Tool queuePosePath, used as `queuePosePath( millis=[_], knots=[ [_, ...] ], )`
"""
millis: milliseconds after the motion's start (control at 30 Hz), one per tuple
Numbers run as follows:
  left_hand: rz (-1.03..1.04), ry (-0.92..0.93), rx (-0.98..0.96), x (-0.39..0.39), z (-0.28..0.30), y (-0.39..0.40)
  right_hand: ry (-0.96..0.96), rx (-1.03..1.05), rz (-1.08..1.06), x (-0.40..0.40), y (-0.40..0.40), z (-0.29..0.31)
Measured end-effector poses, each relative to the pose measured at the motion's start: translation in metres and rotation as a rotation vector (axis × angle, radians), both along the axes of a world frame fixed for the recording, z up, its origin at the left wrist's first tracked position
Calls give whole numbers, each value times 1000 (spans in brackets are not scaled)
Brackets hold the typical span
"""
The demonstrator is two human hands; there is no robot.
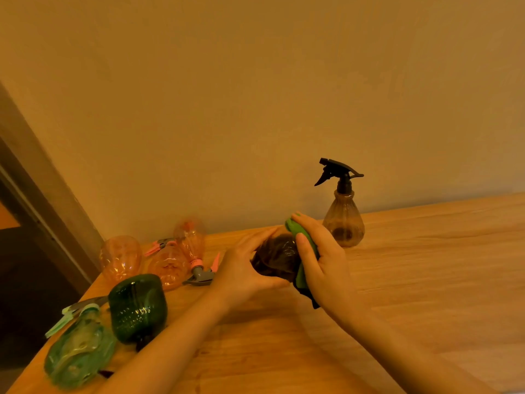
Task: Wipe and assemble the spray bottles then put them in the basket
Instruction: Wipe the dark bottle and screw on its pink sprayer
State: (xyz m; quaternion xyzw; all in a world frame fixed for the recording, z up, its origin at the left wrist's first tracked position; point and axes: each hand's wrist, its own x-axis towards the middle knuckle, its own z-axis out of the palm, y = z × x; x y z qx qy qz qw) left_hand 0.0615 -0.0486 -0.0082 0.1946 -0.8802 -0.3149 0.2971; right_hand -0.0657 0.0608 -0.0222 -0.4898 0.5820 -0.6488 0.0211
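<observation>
My left hand (244, 265) holds a dark brown bottle body (274, 257) on its side above the wooden table (397, 294). My right hand (321, 257) presses a green cloth (305, 245) around the bottle's right end, fingers curled over the cloth. An assembled brown spray bottle (343, 214) with a black trigger head stands upright behind my right hand, near the wall. No basket is in view.
At the table's left end lie several loose bottles: orange bottles (120, 258), a dark green bottle (137, 307), a light green bottle (79, 351). A grey-and-pink trigger head (201, 275) and a light green trigger head (71, 312) lie among them. The table edge runs along the left.
</observation>
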Motion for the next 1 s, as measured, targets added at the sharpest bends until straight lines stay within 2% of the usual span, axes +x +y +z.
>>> queuePosePath(
  millis=[133,267,400,533,633,900,1000],
  knots=[
    [79,108,118,5,-4,3,135,-11,14,0,-1,7],
    [144,160,195,9,-1,2,176,-44,-17,-6,0,0],
    [150,82,131,12,8,-4,201,27,-73,-22,2,-22],
    [172,-73,37,12,23,-16,132,193,-110,-47,11,-50],
    [166,-310,-158,5,39,-32,129,290,-120,-69,22,-68],
    [81,-827,-387,-26,58,-69,154,267,-24,-84,35,-74],
    [59,-987,-570,-41,59,-72,126,271,-13,-86,34,-75]
  ],
)
